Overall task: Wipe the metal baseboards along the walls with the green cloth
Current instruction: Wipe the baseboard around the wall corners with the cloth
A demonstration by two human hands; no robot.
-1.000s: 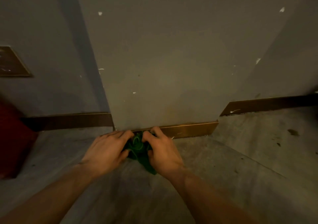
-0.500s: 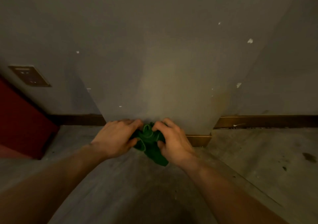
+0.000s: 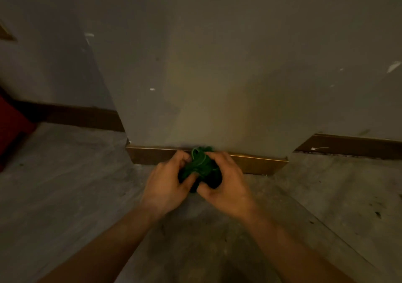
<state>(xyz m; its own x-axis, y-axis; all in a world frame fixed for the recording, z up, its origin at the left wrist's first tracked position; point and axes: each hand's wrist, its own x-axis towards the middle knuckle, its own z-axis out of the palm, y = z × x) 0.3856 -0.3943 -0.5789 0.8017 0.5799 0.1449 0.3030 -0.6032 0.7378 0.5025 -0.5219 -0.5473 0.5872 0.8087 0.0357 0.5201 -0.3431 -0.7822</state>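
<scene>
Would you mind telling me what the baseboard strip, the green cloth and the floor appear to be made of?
Baseboard strip: probably metal with a brushed bronze or brass finish, as it gives a soft sheen and has crisp edges. Green cloth: soft woven or knitted fabric, bunched into folds between both hands. Floor: looks like bare concrete, matte grey, mottled and stained.

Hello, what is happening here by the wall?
A person is cleaning the metal baseboard at the foot of a wall pillar. Both hands, left and right, hold a bunched green cloth between them, at the middle of the strip. The cloth sits against the top edge of the baseboard. Darker baseboards run along the walls on either side, and the floor is bare and dusty.
</scene>
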